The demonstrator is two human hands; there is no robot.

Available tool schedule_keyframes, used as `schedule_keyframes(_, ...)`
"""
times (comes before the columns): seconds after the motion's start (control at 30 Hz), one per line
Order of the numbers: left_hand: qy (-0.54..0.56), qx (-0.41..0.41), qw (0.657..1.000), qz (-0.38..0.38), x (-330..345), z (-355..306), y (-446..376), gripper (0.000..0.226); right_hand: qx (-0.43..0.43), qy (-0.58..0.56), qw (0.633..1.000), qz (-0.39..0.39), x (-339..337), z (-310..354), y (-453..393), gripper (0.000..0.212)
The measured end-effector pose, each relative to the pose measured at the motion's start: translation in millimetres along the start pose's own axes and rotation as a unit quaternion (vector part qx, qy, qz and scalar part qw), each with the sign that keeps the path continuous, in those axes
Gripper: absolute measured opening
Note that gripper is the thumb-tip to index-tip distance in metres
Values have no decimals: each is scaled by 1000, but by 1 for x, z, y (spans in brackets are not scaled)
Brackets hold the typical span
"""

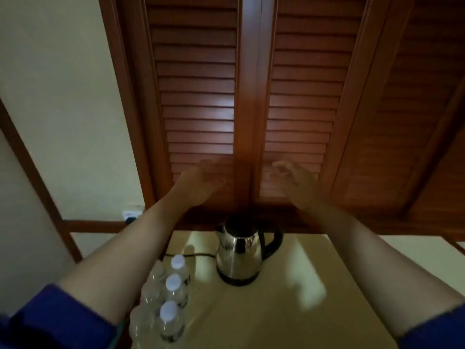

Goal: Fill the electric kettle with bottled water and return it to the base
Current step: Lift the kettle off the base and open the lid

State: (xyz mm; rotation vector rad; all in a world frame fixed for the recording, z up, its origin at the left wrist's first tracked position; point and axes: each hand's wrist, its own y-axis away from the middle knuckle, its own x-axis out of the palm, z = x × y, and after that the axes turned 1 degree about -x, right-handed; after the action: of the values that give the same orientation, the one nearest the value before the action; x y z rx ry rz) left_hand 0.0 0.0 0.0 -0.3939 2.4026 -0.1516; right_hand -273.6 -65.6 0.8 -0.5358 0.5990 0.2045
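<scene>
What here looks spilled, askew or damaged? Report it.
Nothing stands out. The steel electric kettle stands upright on its black base, and the white-capped clear water bottles stand upright beside it.

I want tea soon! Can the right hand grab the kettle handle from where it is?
Probably yes. The right hand is raised, open and empty, and the kettle has its handle turned toward that side with nothing in between.

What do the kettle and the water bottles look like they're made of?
Kettle: body looks like polished metal, since it reflects like a mirror; the black handle and base are probably plastic. Water bottles: clear thin plastic, see-through and ridged, with pale caps.
</scene>
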Motion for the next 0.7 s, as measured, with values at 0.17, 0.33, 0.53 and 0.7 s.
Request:
schedule_keyframes(0.17,167,-87,980,-58,59,14,36,65,53,-54,997,-5,35,-57,44,25)
schedule_keyframes(0.33,270,-152,941,-134,123,32,72,71,116,-110,987,-6,62,-96,63,45)
schedule_keyframes(0.53,322,-199,916,-129,165,56,86,42,113,-157,981,-10,89,-114,57,43)
schedule_keyframes(0.7,303,-142,936,-110,168,59,89,28,140,-197,970,-7,105,-122,55,38)
